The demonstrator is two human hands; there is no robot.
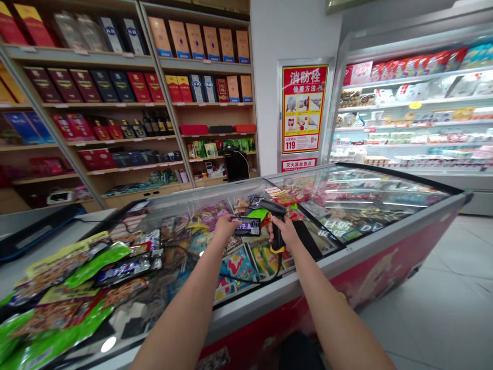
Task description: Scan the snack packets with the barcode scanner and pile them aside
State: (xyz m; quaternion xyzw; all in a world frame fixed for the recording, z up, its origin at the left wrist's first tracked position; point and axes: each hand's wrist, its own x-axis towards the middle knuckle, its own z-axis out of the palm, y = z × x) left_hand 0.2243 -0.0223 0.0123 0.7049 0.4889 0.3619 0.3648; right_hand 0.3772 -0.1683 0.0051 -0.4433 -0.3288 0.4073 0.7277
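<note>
My right hand [283, 231] is wrapped around the grip of a black-and-yellow barcode scanner [272, 206], its head tilted to the left. In my left hand [224, 226] is a small dark snack packet [247, 226], pinched by its left end with a white printed label facing up. The packet is just left of the scanner, over the glass top of a chest freezer [327, 275]. A black cable [280, 261] runs from the scanner's base and curves left across the glass. Behind the packet lie a bright green packet [257, 213] and other snack bags.
A pile of snack packets [77, 288] covers the freezer's left end. Colourful packages show through the glass. Shelves of boxed goods [154, 103] line the back wall. A lit refrigerated display [416, 123] stands at the right, beside a red fire-hydrant sign [304, 108].
</note>
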